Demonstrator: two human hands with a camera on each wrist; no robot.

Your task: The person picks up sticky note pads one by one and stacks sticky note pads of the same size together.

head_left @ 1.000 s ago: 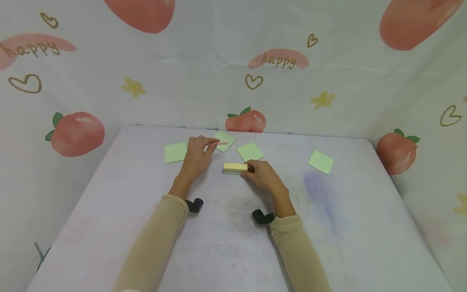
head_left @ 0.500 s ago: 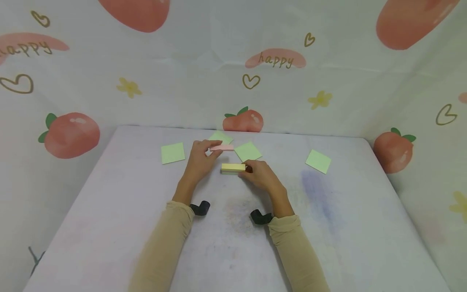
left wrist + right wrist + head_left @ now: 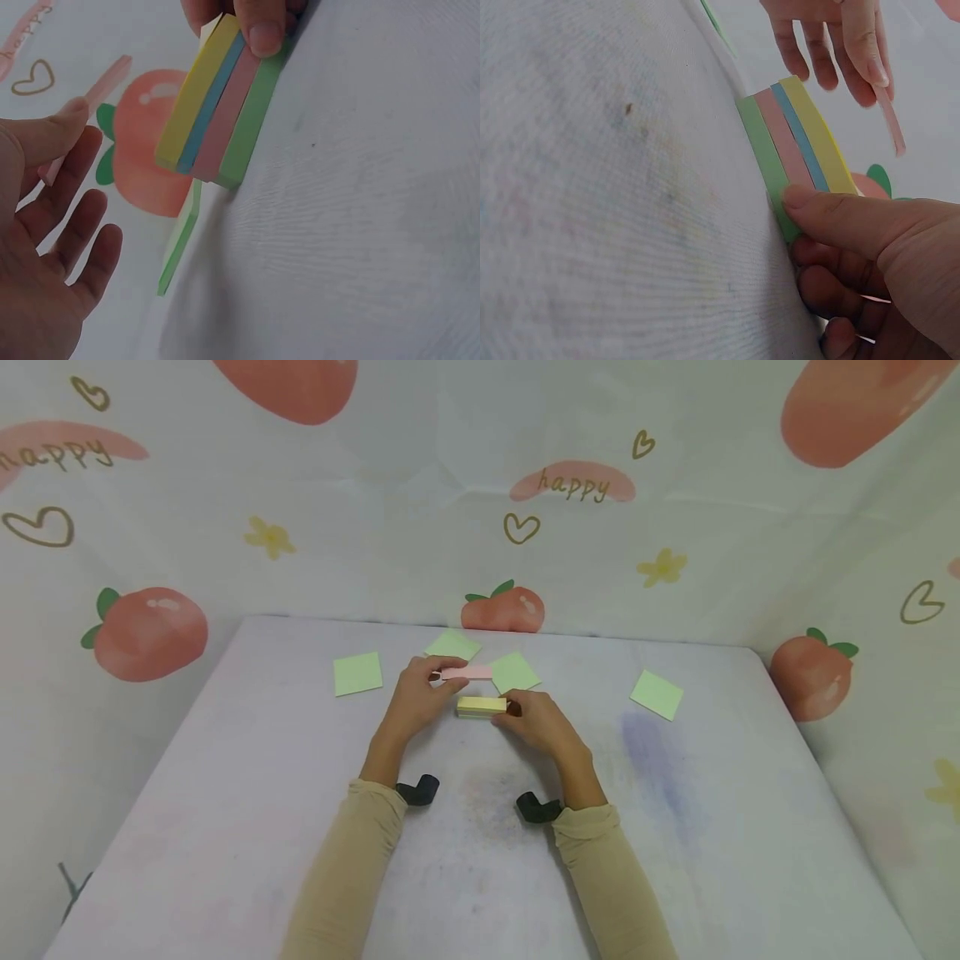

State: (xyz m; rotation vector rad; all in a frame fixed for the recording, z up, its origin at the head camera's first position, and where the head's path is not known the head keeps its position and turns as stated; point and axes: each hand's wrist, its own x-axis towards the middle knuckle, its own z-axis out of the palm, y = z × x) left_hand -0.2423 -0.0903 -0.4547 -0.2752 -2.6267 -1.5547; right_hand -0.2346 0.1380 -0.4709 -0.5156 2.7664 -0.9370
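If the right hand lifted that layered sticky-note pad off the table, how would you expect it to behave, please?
The sticky-note pad would probably lift as one fairly stiff block, since its green, pink, blue and yellow layers sit tightly stacked. It looks light for its size, being paper. It seems unlikely to roll, lying flat on the table; the right hand already grips one end.

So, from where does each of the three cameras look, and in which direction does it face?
Head: sits high, faces forward and down at the white table; both beige sleeves and hands show.
Left wrist: sits low by the left hand, faces the striped sticky-note pad; left fingers show.
Right wrist: sits low by the right hand, faces the pad from the opposite side.
Both wrist views share the pad and the pink paper strip.
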